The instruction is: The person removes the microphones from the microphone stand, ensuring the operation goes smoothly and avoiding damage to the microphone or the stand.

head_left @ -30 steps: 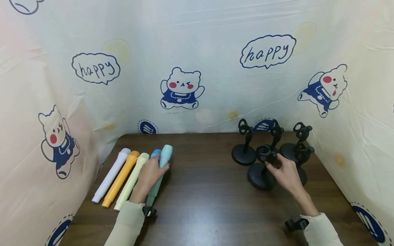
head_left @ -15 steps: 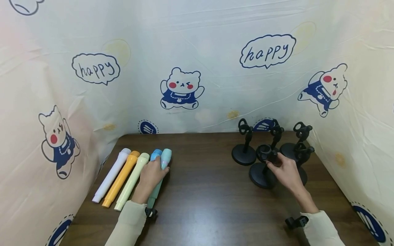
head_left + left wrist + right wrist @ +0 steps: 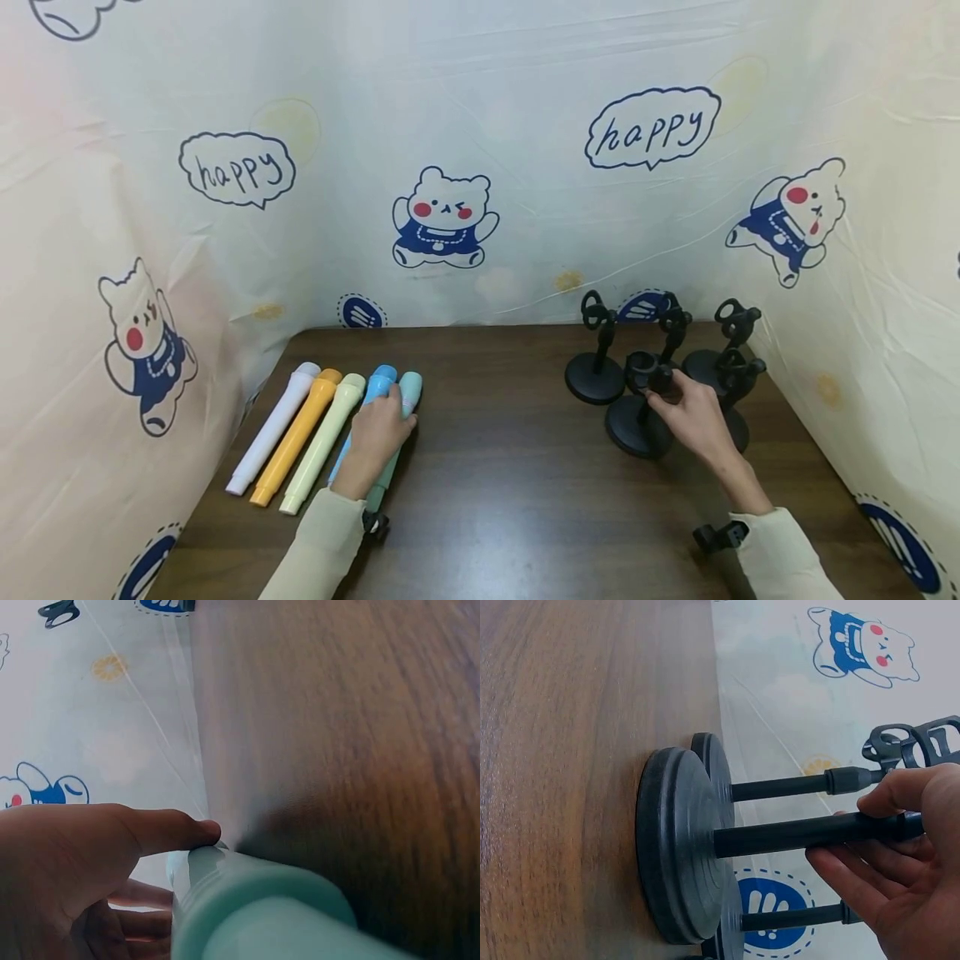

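Observation:
My left hand (image 3: 378,435) holds a teal microphone-shaped tube (image 3: 410,388) at the right end of a row of similar tubes, the thumb along its right side. In the left wrist view the teal tube's collar (image 3: 259,889) fills the lower middle. Just left of it lies a blue tube (image 3: 381,380), partly covered by the hand. On the right, my right hand (image 3: 697,419) pinches the upper pole of a black microphone stand (image 3: 637,427). The right wrist view shows thumb and fingers around that pole (image 3: 780,834), above its round base (image 3: 679,847).
Pale yellow (image 3: 330,433), orange (image 3: 300,429) and lilac (image 3: 273,427) tubes lie slanted side by side at the left. Several more black stands, one at the back (image 3: 594,377), crowd around my right hand. A printed curtain (image 3: 525,208) borders the brown table (image 3: 495,467).
My left hand has shifted slightly right and nearer with the teal tube, whose head now sits lower in view; more of the blue tube shows. My right hand has barely moved.

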`<state>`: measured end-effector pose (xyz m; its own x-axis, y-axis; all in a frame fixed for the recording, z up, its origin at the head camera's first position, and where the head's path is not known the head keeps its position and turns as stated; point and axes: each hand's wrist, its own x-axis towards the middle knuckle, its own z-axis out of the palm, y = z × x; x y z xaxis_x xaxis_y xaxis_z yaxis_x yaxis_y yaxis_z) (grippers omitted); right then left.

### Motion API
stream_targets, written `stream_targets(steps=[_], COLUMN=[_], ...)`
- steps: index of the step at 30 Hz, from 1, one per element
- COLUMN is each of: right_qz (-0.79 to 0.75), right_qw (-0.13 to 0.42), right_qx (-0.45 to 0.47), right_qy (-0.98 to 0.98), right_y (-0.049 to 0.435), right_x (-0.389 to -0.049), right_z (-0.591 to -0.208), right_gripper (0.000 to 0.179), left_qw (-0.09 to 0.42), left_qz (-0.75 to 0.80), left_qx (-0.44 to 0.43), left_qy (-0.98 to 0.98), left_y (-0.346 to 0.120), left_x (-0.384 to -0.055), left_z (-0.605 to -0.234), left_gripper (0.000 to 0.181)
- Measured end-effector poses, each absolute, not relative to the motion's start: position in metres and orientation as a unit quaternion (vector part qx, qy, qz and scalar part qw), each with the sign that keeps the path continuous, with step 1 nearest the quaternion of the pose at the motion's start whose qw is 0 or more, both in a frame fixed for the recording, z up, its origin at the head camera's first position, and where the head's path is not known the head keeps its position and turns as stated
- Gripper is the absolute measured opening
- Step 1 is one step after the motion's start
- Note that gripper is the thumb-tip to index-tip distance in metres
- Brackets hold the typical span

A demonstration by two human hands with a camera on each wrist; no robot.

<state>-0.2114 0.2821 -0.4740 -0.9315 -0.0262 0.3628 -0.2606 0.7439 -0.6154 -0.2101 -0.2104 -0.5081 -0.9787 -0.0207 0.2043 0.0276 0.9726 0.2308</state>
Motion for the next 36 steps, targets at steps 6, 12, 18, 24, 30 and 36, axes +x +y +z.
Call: stream_targets(steps=[6,12,18,24,30,36], right_qz=[0.348,0.353,0.357,0.359,0.366,0.373], right_qw=[0.147,0.132,0.135,0.125,0.092,0.074], right_qx=[0.067,0.06,0.06,0.061,0.063,0.07], right_qy=[-0.924,-0.924,-0.923,-0.923,-0.924,-0.922], right_y=[0.2818,0.2821,0.2838,0.2833,0.2847,0.2881], right_x=[-0.2099,-0.2087,-0.2082,-0.2084,-0.2101,-0.21], right_z=[-0.4705,-0.47,-0.473,-0.4723,-0.4715,-0.4719], right_gripper=[0.015,0.018,0.016,0.016,0.021,0.023], left_qw=[0.109,0.14,0.156,0.163,0.147,0.142], left_qz=[-0.091,-0.073,-0.063,-0.057,-0.072,-0.079], left_qx=[0.001,-0.001,-0.01,-0.007,0.003,0.001], left_qy=[-0.99,-0.988,-0.986,-0.985,-0.986,-0.987], left_y=[-0.2085,-0.2061,-0.2029,-0.202,-0.203,-0.2036], left_x=[-0.2107,-0.2092,-0.2084,-0.2078,-0.2069,-0.2065], left_z=[-0.5104,-0.5118,-0.5106,-0.5109,-0.5079,-0.5085], left_gripper=[0.049,0.047,0.045,0.041,0.048,0.049])
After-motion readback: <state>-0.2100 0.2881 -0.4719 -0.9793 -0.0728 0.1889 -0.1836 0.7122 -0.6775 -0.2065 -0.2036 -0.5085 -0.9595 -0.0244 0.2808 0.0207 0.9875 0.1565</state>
